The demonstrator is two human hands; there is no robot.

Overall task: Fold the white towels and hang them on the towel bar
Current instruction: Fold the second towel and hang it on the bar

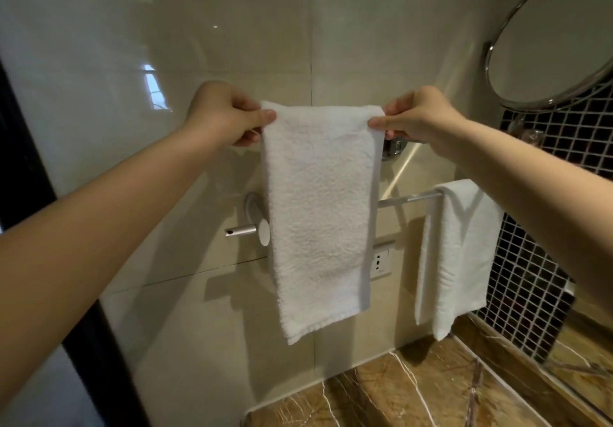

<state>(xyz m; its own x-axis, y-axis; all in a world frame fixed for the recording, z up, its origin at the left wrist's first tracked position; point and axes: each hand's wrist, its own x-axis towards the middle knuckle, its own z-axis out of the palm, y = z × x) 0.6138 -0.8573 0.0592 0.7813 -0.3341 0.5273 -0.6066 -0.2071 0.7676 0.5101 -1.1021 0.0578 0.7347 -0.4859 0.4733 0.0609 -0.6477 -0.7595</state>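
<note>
Glossy beige tile wall (199,28) behind. Folded white terry towel (318,211) held up before chrome towel bar (408,198); second white towel (461,254) draped at bar's right end. Left grip (225,114) & right grip (421,118) each pinch a top corner, prob. to drape it square.

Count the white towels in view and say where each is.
2. One folded white terry towel hangs pinched between left hand and right hand; the second white towel drapes over the silver metal towel bar.
</note>
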